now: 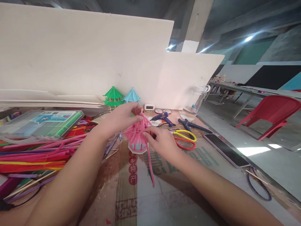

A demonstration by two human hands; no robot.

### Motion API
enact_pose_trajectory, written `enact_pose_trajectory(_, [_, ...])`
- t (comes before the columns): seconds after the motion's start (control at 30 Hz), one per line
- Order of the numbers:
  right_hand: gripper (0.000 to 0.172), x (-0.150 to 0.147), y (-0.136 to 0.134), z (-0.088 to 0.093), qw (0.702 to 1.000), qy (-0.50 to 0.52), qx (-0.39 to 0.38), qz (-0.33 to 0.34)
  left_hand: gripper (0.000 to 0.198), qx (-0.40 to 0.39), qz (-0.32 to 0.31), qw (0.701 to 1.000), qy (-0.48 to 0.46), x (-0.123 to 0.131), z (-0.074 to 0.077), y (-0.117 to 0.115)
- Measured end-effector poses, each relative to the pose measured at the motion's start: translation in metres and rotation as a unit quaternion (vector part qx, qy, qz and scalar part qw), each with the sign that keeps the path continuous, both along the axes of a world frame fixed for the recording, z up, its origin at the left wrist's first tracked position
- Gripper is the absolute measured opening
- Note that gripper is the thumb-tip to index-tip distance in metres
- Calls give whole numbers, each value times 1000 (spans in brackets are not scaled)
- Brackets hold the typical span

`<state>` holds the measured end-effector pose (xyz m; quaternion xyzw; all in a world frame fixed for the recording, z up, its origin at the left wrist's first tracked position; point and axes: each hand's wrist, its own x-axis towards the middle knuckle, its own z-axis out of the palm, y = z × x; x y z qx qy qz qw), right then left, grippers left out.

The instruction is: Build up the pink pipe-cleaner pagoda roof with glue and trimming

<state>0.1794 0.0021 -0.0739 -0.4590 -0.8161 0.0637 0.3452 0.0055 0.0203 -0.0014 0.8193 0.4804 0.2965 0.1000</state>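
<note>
A small pink pavilion model [134, 133] stands in front of me on a pale octagonal base [137, 151], its roof built from pink pipe cleaners. My left hand [125, 117] is closed at the roof's peak, thumb and fingers pinching the pink strands near a thin stick tip. At the roof's right side, my right hand [158, 136] pinches a pink pipe cleaner [150, 166], whose long loose end hangs down toward the table. Fingers of both hands partly hide the roof.
Behind stand a green pavilion model [113, 95] and a blue one [132, 95]. A glue gun [164, 118], scissors [185, 139], pliers [194, 125], phone [225, 150] and water bottle [194, 103] lie or stand right. Colourful pipe cleaners [42, 157] and a plastic case [42, 124] fill the left.
</note>
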Motion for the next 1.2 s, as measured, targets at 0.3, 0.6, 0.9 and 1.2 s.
enact_pose_trajectory(0.3, [26,0,0,0,993,-103,60,-26,17,5,16,999,36,3,2,-4])
enact_pose_trajectory(0.6, [20,10,8,-4,996,30,78,22,20,-14,32,999,37,4,5,-5])
enact_pose_trajectory(0.9, [17,8,6,0,998,41,-3,45,18,4,11,999,45,1,4,-4])
enact_pose_trajectory(1.2, [13,10,6,6,997,58,-21,39,20,12,30,999,3,4,3,-1])
